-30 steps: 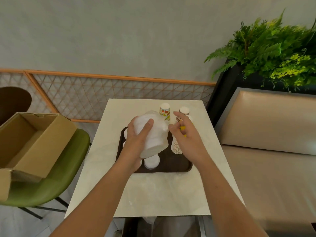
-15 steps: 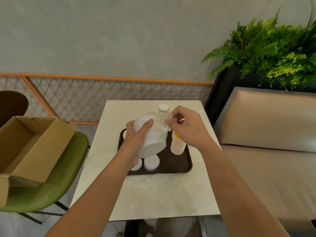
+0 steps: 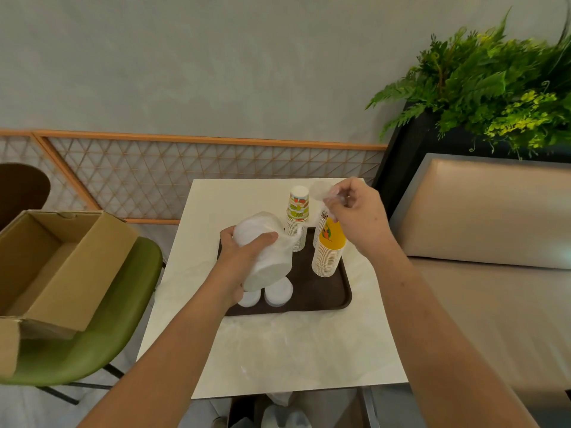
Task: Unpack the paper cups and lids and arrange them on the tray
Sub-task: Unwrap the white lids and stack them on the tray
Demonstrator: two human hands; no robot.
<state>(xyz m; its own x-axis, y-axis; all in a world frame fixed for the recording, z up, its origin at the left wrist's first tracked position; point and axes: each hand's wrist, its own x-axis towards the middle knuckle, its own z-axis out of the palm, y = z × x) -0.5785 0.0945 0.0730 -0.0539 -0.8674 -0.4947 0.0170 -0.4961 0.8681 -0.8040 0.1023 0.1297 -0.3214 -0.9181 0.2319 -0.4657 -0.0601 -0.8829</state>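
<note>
While a stack of white lids (image 3: 265, 257) is gripped over the tray (image 3: 324, 291), its clear wrapper (image 3: 321, 189) is pinched and held up.

The stack is clasped by the left hand (image 3: 244, 261), with the fingers curled round its upper end and the stack tilted above the tray's left half. The wrapper's loose end is pinched between the thumb and fingertips of the right hand (image 3: 358, 217), raised above the cups; the film is blurred. On the brown tray, 2 short piles of lids (image 3: 278, 291) are set at the front left, and upside-down stacks of cups are stood at the back: a fruit-patterned stack (image 3: 298, 220) and a yellow stack (image 3: 329, 254). The tray is placed on a pale table (image 3: 293, 350). An open cardboard box (image 3: 55, 267) is seated on a green chair (image 3: 102, 329) to the left.
</note>
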